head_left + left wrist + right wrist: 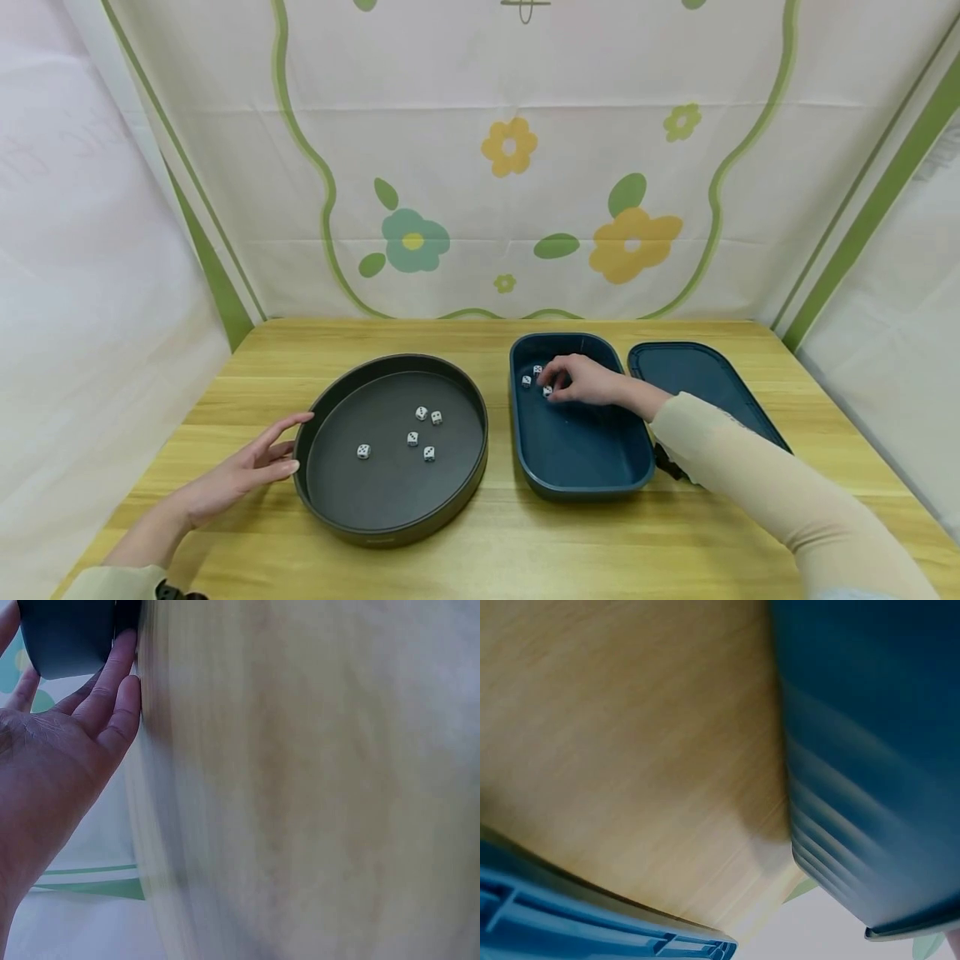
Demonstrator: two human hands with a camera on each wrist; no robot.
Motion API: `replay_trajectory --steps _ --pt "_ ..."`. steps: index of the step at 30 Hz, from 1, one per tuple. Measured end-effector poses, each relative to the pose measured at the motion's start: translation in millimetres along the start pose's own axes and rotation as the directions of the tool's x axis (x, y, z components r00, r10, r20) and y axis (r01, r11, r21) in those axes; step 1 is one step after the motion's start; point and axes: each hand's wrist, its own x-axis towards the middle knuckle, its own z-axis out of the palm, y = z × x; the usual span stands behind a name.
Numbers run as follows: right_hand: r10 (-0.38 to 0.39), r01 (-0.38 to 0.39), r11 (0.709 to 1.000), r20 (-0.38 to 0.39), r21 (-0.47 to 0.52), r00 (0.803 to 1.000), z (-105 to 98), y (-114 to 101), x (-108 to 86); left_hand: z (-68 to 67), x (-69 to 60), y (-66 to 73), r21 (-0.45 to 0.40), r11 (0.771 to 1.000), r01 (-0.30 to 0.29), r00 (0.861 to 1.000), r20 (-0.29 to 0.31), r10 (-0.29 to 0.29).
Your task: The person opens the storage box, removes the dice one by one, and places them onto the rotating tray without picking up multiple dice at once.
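Note:
In the head view a round dark grey pan (390, 508) holds several white dice, one die (363, 452) lying left of the others. My left hand (236, 475) touches the pan's left side with extended fingers; the left wrist view shows these fingers (112, 690) against its dark wall (67, 637). Over at the right, my right hand (585, 381) reaches into a blue rectangular box (585, 488). Its thumb and fingertips pinch a white die (547, 391) near the box's left wall. Two more dice (527, 381) lie beside the fingertips. In the right wrist view that hand is mostly out of sight.
A flat blue lid (693, 375) lies right of the box, partly under the right sleeve; its ribbed edge (592, 930) shows in the right wrist view. The wooden table (510, 558) ends at a white floral curtain (450, 167), with white cloth on both sides.

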Motion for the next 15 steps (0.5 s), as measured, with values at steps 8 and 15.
replay_trajectory --steps 8,15 --pt "-0.022 0.021 1.000 0.063 0.010 0.998 1.4 2.0 -0.2 0.1 0.0 -0.8 0.000 1.000 -0.006 1.000 -0.005 0.006" --pt "-0.040 0.039 0.999 0.069 0.013 0.997 2.9 2.6 -0.6 0.1 0.2 -1.0 0.001 1.000 -0.006 1.000 -0.008 0.006"
